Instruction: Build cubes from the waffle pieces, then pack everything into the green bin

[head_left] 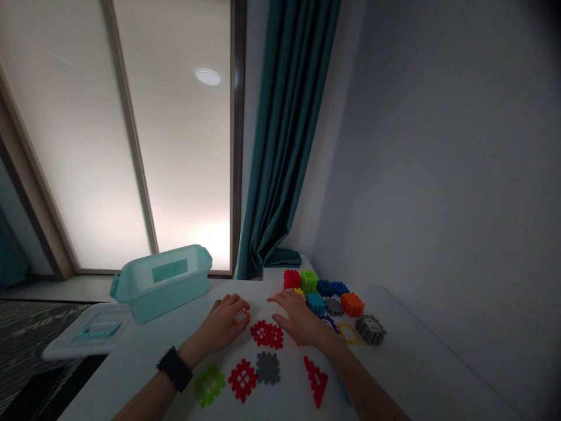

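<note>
My left hand rests on the white table, fingers curled around a small orange and white piece. A dark watch sits on that wrist. My right hand lies flat beside it with fingers spread, palm down, covering part of an orange piece. A joined pair of red waffle tiles lies between the two hands. Nearer me lie a green tile, a red tile, a grey tile and a red triangular piece.
A pale teal plastic bin stands at the table's left, its lid lying lower left. Several coloured block cubes and a grey block cluster beyond my right hand. A teal curtain hangs behind, the wall on the right.
</note>
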The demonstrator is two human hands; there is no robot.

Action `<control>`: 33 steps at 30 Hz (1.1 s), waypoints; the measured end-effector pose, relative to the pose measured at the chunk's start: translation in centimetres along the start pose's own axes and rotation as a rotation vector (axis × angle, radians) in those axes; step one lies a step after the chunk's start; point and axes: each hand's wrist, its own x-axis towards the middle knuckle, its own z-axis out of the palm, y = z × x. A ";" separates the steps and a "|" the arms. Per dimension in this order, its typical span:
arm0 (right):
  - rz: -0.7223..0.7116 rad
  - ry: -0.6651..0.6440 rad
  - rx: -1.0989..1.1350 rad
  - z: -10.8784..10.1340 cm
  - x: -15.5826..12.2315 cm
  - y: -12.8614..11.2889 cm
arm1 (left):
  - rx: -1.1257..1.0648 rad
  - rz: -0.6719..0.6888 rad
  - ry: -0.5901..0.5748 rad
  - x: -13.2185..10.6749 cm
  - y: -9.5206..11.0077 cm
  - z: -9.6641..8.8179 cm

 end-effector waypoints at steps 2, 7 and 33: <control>0.000 -0.019 0.033 0.9 -0.1 -0.7 | -0.005 0.018 -0.020 -1.0 -0.1 -0.3; -0.005 -0.034 0.080 2.6 -0.9 -2.0 | 0.021 0.025 -0.125 -2.5 -0.6 -0.1; 0.067 0.170 0.095 7.5 -3.8 -3.0 | 0.117 -0.053 -0.034 -4.3 -3.4 2.3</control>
